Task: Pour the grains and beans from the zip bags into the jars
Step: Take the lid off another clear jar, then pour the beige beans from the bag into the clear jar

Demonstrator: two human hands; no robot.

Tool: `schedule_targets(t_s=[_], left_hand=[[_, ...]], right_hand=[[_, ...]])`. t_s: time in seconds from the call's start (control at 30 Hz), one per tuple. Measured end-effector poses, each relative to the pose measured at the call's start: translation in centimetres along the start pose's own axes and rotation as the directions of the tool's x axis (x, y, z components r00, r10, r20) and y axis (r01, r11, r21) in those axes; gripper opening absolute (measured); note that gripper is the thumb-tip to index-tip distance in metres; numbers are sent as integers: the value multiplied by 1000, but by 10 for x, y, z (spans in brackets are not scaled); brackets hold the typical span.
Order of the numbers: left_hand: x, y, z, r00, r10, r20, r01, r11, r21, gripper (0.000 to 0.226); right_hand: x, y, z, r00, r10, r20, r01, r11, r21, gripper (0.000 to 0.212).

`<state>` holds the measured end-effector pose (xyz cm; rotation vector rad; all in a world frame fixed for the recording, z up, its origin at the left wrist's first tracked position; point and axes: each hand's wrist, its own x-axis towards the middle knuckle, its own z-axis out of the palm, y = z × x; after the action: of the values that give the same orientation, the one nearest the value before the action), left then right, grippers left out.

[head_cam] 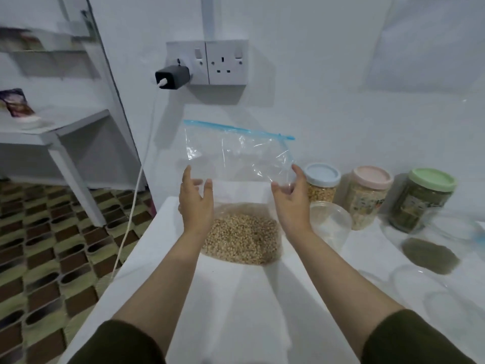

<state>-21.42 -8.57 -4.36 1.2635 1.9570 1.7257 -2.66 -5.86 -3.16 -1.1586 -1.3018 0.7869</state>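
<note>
A: We see both hands spread, our left hand (195, 199) and right hand (290, 199) flanking the crinkled clear zip bag (236, 158), gripping nothing.

B: Its tan grains (242, 239) sit at the desk's (236, 298) 12 o'clock; 3 lidded jars (367, 198) at 2 o'clock; left edge near.

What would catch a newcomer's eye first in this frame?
First, the clear zip bag standing at the centre of the white table, its bottom heaped with pale grains and its blue zip strip up near the wall. The left hand and right hand flank it with fingers spread. To the right, three lidded jars stand along the wall: blue lid, pink lid, green lid.
</note>
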Motion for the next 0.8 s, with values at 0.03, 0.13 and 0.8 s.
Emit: schedule_targets(t_s=[0.03,0.13,0.8], left_hand=[[-4,-2,-2,999,38,-3,-38,998,-47,57],[-11,-1,-7,992,127,-18,-129,982,-142,58],[-148,62,-33,979,186,-79,-201,938,-283,67]], right_hand=[[-1,1,-1,1000,-12,-24,12,1000,8,59],[-1,-1,-5,998,-53,-43,54,998,28,54],[-92,-45,-148,971,-235,48,232,971,48,61]])
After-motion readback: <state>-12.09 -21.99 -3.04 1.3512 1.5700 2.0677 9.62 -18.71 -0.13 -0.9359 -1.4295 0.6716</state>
